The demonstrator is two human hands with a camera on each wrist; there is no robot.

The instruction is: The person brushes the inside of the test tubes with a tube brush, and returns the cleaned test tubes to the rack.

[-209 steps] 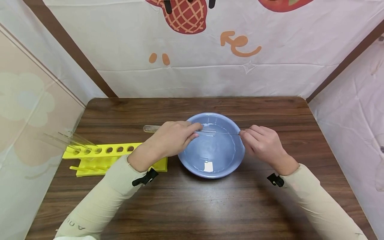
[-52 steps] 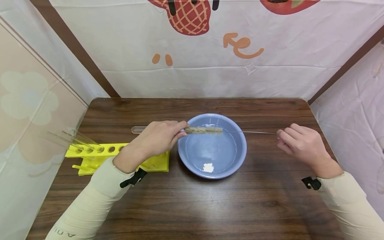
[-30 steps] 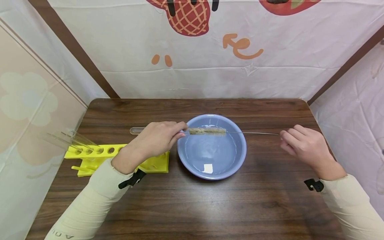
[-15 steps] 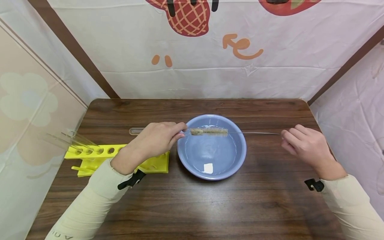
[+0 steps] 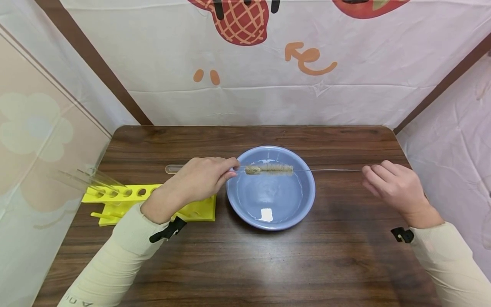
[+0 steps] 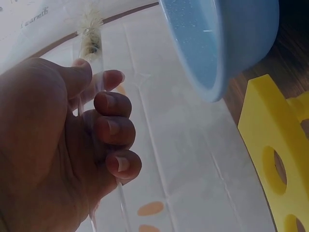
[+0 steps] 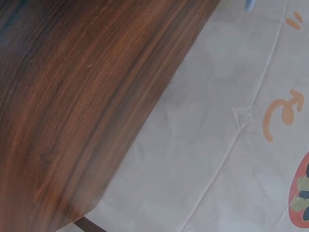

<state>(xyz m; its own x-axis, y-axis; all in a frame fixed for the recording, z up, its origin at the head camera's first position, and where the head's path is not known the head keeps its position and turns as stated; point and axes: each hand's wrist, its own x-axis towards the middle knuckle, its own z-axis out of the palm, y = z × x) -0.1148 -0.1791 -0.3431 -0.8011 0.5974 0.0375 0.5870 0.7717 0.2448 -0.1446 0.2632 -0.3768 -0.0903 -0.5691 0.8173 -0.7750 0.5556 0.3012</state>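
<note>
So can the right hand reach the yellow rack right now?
Probably not easily: the right hand holds the brush's wire over on the right, and the blue basin and the left hand lie between it and the yellow rack.

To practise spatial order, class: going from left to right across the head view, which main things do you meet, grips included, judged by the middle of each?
Yellow rack → left grip → blue basin → right grip. The held tube and brush overlap these, so are left out.
</note>
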